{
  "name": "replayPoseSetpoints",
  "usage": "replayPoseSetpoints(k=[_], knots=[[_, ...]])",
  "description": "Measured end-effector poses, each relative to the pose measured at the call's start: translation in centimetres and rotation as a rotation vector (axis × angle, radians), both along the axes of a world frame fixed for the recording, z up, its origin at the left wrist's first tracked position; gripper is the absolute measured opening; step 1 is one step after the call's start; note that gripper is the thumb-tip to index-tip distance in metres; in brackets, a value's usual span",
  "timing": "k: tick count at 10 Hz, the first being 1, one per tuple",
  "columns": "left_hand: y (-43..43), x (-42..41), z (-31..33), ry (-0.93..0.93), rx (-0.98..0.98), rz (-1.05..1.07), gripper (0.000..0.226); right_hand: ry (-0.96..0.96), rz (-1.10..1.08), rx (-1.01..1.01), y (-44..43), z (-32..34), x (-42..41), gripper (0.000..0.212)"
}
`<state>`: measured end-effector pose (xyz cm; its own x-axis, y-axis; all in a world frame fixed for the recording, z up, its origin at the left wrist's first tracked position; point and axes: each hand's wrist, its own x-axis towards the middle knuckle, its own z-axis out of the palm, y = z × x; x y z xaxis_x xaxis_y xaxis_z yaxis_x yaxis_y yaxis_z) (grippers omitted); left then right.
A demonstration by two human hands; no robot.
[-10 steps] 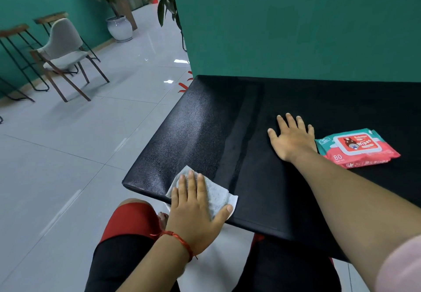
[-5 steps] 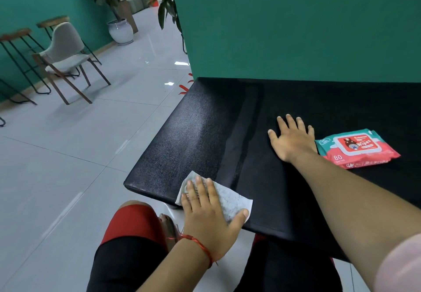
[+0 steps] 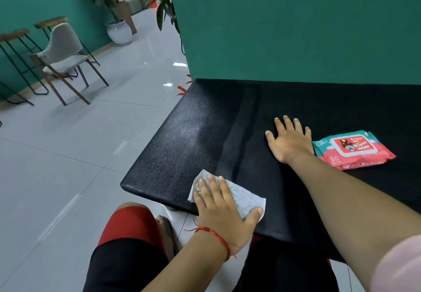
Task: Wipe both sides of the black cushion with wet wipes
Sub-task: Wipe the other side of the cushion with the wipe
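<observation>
Teal wall (image 3: pixel 296 25) seen straight ahead; second teal wall (image 3: pixel 27 0) at far left. Floor (image 3: pixel 57 155) laid in pale grey glossy tiles, bright light patches (image 3: pixel 168 84) reflected. Grey chair (image 3: pixel 62 52) on wooden legs placed beside wood-topped stools (image 3: pixel 16 34). Plant in white pot (image 3: pixel 119 33) set farther back.

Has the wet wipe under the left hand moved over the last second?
Yes. The wet wipe, pressed flat by the left hand, has slid right along the black cushion's near edge, away from its left corner.

Black speckled cushion (image 3: pixel 193 136), white wipe (image 3: pixel 245 197), red-and-teal wipes pack (image 3: pixel 355 149), teal wall (image 3: pixel 296 22)
</observation>
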<state>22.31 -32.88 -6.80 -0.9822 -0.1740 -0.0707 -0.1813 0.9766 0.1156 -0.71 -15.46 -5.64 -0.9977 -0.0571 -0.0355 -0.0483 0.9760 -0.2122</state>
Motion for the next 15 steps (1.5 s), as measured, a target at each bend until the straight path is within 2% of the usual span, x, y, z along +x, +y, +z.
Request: replayPoseSetpoints(k=[1,3,9,10,12,15], knots=[[0.5,-0.7,0.5,-0.090,-0.007,0.013,0.128,0.000,0.001,-0.001,0.0,0.0,0.0,0.074],[1.4,-2.8,0.9,-0.131,-0.037,0.039,0.125,0.005,-0.002,-0.009,0.0,-0.1,-0.1,0.074],[2.6,-9.7,1.4,-0.159,-0.004,0.065,0.125,-0.010,0.007,-0.028,0.1,-0.4,-0.5,0.074],[2.7,-11.0,1.1,-0.153,-0.010,0.066,0.124,0.011,-0.013,-0.004,0.0,0.2,-1.3,0.068],[2.9,-13.4,0.8,-0.136,-0.028,0.063,0.125,0.252,-0.117,-0.150,0.3,0.2,-3.7,0.030],[3.2,-16.5,0.8,-0.132,-0.027,0.059,0.126,0.236,-0.150,-0.471,1.7,-0.3,-4.7,0.029]])
